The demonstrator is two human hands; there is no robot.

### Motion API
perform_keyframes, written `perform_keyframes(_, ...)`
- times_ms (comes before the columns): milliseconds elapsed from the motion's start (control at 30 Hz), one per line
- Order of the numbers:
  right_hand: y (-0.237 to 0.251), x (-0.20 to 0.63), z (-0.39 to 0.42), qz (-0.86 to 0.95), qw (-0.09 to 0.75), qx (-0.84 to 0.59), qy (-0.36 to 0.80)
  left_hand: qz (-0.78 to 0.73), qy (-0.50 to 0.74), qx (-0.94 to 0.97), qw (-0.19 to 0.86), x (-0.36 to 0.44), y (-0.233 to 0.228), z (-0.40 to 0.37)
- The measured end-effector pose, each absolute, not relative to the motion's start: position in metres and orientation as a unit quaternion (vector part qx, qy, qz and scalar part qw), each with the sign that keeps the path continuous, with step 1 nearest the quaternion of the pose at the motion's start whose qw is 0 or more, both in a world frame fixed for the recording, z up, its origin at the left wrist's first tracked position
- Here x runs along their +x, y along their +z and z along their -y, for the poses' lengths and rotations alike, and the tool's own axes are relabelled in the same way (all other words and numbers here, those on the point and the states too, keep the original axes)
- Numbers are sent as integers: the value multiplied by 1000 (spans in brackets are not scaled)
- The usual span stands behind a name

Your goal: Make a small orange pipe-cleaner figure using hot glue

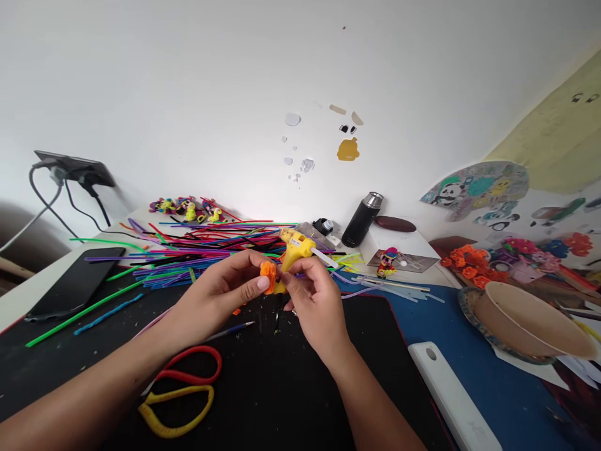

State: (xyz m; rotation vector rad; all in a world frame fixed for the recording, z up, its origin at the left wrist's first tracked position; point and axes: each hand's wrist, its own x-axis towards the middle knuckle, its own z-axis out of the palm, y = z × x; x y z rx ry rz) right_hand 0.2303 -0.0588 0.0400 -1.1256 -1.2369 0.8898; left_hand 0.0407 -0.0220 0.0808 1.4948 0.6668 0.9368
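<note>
A small orange piece [268,276] is pinched between thumb and fingertips of the left hand [225,289], held up just above the black mat [282,388] at the centre of the worktop [493,388]. The right hand [315,300] is closed in against it from 3 o'clock, its fingertips pressed together on the same orange piece; whether the yellow glue gun [295,250] right behind, at 12 o'clock of the hands, is also gripped cannot be told. The gun's clear glue stick juts out toward 2 o'clock.

Beyond the hands, from 10 to 12 o'clock, a broad heap of coloured straws [197,250] is spread over the worktop. A black phone [77,282] is seen lying flat at 9 o'clock, well apart from the left hand. At 7 o'clock, near the left forearm, red-and-yellow scissors [181,391] are laid on the mat, and a thin pen-like tool [230,330] lies between them and the hands.

At 1 o'clock a dark flask [361,220] is leaned near the wall. At 3 o'clock a tan bowl [530,319] is tipped on a plate, with orange flower shapes [467,263] behind it. A white flat bar [451,394] is seen at 5 o'clock on the blue surface
</note>
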Motion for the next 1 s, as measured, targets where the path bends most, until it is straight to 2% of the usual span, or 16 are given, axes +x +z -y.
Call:
perform_keyframes(267,40,225,52,382,652,-425,499,-241,392,631,624,44,75,22)
perform_keyframes(467,35,232,43,320,656,-399,556,-284,374,671,574,34,79,10)
perform_keyframes(667,45,251,40,286,715,-370,520,-402,218,738,496,-1,65,-30)
perform_keyframes(767,49,258,40,276,734,-369,499,-415,143,759,480,-10,49,-42)
perform_keyframes(1000,52,257,42,276,732,-371,501,-429,165,770,443,-19,19,-60)
